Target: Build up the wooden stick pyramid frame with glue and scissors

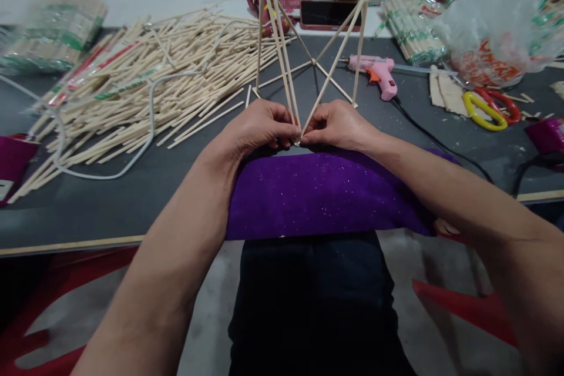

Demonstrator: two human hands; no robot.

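A frame of joined wooden sticks (pixel 331 77) stands on the grey table, with two raised peaks and sticks crossing low at its middle. My left hand (pixel 268 121) pinches stick ends at the frame's near corner. Right beside it, my right hand (pixel 332 124) closes its fingers on the slanting stick that meets the same corner. The fingertips of both hands almost touch there. Under my wrists lies a purple cloth (pixel 326 197) flecked with white bits, reaching over the table edge.
Loose wooden sticks (pixel 189 70) are heaped at left with a white cable (pixel 152 111) across them. A pink glue gun (pixel 376 72) lies right of the frame, near scissors (pixel 484 110), a plastic bag (pixel 491 35) and packed sticks (pixel 414 29). A phone (pixel 328 14) rests behind.
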